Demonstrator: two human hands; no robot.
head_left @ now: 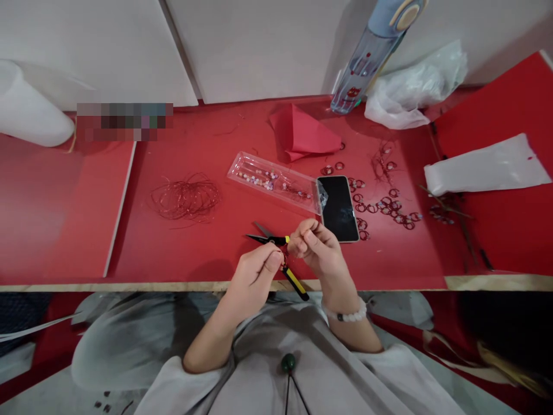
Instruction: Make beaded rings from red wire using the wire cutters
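Observation:
My left hand (256, 278) is closed in a pinch near the table's front edge, with a bit of thin red wire (284, 263) at its fingertips. Close beside it, my right hand (320, 249) has its fingers pinched together; what they hold is too small to make out. Scissors (296, 284) with dark blades and black-and-yellow handles lie spread beneath both hands, partly hidden. A clear plastic tray (276, 199) holds small pale and purple beads (259, 180). To the left lies a loose coil of thin red wire (185, 199).
A phone (337, 208) lies beside the tray. Several small beaded red rings (391, 207) are scattered to its right. Behind are folded red paper (302, 135), a blue bottle (360, 66) and a plastic bag (415, 89). A white packet (479, 164) sits far right.

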